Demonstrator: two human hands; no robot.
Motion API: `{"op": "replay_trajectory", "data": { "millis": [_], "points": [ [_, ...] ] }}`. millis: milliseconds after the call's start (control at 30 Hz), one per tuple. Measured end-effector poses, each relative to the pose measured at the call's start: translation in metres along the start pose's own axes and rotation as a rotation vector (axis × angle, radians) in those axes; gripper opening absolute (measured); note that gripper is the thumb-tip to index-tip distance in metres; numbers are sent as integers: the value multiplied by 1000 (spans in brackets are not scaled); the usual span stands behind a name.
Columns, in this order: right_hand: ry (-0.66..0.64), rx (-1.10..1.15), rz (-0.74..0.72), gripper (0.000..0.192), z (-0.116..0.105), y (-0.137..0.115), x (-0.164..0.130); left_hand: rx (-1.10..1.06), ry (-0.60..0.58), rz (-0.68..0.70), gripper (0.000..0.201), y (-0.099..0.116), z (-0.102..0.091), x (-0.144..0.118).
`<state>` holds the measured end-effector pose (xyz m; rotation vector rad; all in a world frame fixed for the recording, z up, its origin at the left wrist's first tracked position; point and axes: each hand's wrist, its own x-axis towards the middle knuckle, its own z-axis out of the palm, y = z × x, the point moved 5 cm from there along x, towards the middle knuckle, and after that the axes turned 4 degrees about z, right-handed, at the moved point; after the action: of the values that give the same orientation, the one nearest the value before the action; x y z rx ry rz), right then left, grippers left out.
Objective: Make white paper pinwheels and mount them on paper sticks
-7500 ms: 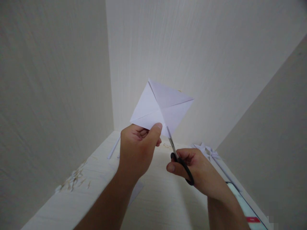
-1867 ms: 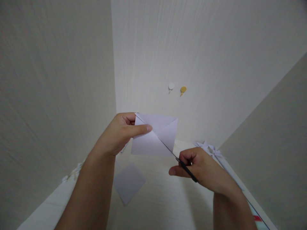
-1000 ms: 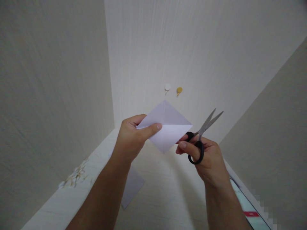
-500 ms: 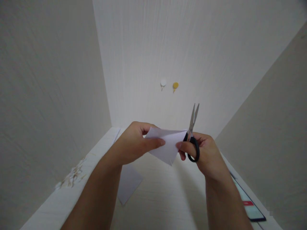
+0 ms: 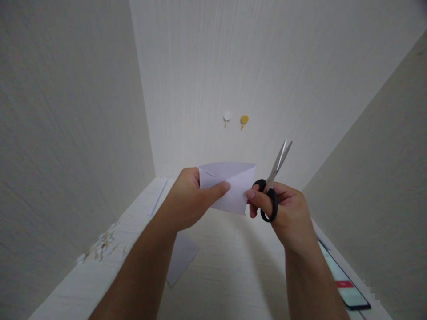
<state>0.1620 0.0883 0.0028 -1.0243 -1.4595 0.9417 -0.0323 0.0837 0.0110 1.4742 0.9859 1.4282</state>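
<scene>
My left hand [image 5: 191, 200] pinches a creased white paper square [image 5: 233, 186] by its left edge, held up above the pale desk [image 5: 230, 275]. My right hand [image 5: 283, 211] grips black-handled scissors [image 5: 271, 184], fingers through the loops, blades nearly closed and pointing up and to the right. The thumb and forefinger of the right hand also touch the paper's right edge.
A second white sheet [image 5: 182, 262] lies on the desk below my left arm. Small scraps [image 5: 100, 246] sit at the left edge, a paper strip [image 5: 158, 202] at the back left. A phone [image 5: 345, 282] lies at the right. Two pins [image 5: 235, 119] are stuck in the back wall.
The scissors came off the paper and swung upward, away from the sheet. The paper was turned in my left hand, and my right fingers now touch its right edge.
</scene>
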Motion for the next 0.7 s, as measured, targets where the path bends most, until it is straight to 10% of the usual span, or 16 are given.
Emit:
{"op": "replay_trajectory", "data": {
  "millis": [467, 700],
  "points": [
    [-136, 114, 23, 20, 5, 5, 0, 6, 44, 46, 9, 8, 4, -5],
    [-75, -58, 52, 27, -8, 5, 4, 19, 270, 91, 23, 7, -16, -2]
  ]
}}
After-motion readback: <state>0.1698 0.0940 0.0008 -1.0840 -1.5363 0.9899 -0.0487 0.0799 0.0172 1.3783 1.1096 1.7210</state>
